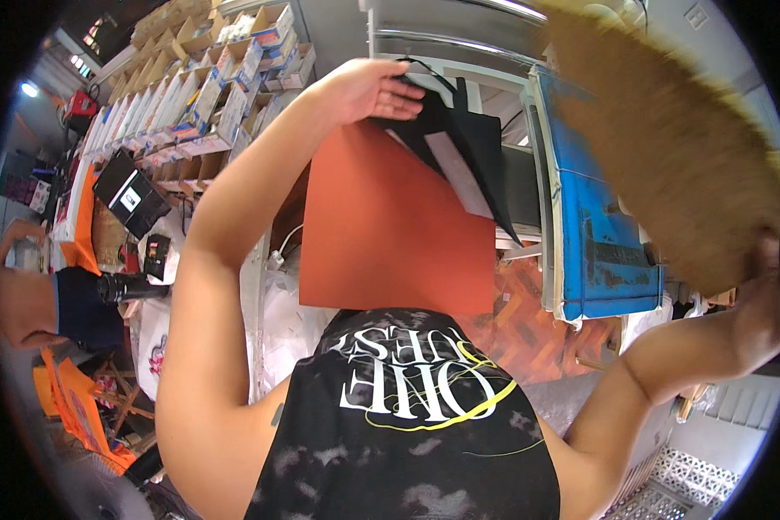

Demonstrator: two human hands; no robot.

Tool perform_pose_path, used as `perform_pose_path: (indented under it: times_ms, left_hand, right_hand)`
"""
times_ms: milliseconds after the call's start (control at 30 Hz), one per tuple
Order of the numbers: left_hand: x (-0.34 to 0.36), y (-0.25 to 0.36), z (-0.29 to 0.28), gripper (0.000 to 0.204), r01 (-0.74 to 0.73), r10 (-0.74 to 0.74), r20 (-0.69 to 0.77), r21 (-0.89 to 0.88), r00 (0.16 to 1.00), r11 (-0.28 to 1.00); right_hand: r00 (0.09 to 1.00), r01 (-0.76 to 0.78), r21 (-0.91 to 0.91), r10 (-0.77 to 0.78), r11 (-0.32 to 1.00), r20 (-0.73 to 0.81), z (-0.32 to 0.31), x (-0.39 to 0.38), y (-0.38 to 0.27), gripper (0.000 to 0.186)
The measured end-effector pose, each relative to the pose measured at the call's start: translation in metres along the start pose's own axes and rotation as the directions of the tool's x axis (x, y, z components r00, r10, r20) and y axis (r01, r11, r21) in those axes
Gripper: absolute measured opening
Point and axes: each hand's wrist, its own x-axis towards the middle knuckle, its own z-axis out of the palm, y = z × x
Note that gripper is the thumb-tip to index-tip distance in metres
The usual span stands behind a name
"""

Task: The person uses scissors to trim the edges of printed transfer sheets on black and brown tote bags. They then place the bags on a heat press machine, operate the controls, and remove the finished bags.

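A black cloth bag with straps and a grey rectangular patch lies slantwise over the far part of a flat orange-red board. My left hand is at the bag's far left corner, fingers stretched out over the black cloth. Up at the right, my right hand grips the lower end of a large brown, fuzzy-looking flat piece. Motion blurs that piece, so its exact kind is unclear. The board's near edge reaches my black printed shirt.
A blue, worn flat-topped piece stands right of the board. Shelves of open cardboard boxes fill the far left. Another person's arm shows at the left rim. Below is a reddish wood-patterned floor. Metal rails run behind.
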Motion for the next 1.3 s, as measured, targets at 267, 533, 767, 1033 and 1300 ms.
perform_pose_path:
  times_ms: [267, 533, 767, 1033, 1300]
  left_hand:
    - [0.015, 0.048, 0.047, 0.047, -0.002, -0.034, 0.119, 0.295, 0.992, 0.956]
    - [0.021, 0.065, 0.037, 0.049, -0.148, 0.136, 0.125, 0.091, 0.983, 0.985]
    - [-0.027, 0.022, 0.027, 0.043, -0.218, 0.218, -0.017, -0.036, 0.976, 0.975]
    - [-0.125, -0.073, -0.055, 0.027, -0.246, 0.647, -0.246, 0.782, 0.722, 0.573]
    - [-0.221, -0.108, -0.056, 0.042, -0.542, 0.641, -0.064, 0.474, 0.765, 0.694]
  right_hand:
    - [0.807, -0.467, 0.699, -0.06, 0.542, 0.587, 0.183, -0.1, -0.053, 0.027]
    - [0.832, -0.04, 0.628, -0.322, 0.778, 0.452, 0.249, -0.233, -0.045, 0.042]
    - [0.978, -0.183, 0.08, 0.174, 0.98, 0.112, 0.223, -0.264, -0.03, 0.033]
    - [0.846, -0.151, 0.233, 0.004, 0.961, 0.533, 0.221, -0.257, 0.031, 0.025]
    - [0.803, -0.279, 0.409, -0.022, 0.869, 0.595, 0.142, -0.166, 0.018, 0.039]
